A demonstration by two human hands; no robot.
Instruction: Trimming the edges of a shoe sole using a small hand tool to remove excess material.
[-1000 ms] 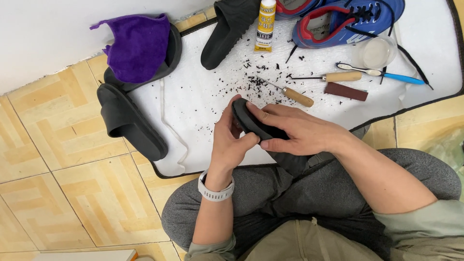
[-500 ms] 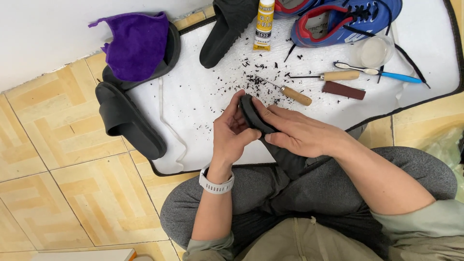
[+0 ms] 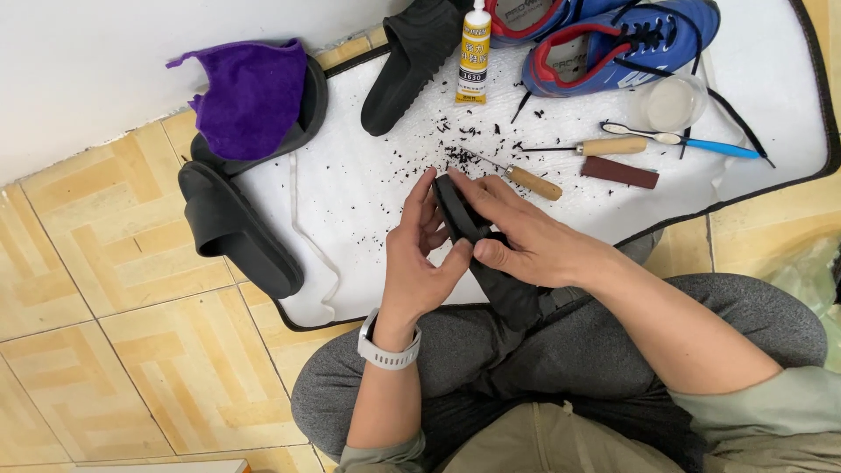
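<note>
Black crumbs, a wooden-handled awl [image 3: 524,179] and a glue bottle [image 3: 474,51] litter the white mat [image 3: 350,175]. Over it, the left hand [image 3: 420,263] and right hand [image 3: 526,236] both clasp a black slipper [image 3: 473,236] between them.

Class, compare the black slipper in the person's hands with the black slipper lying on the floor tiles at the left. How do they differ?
The held slipper is gripped by the left hand and right hand above the lap; the floor slipper lies untouched. The held slipper is turned on edge and largely hidden by the fingers; the floor slipper lies flat, fully seen, partly on the white mat. Both are plain black.
</note>
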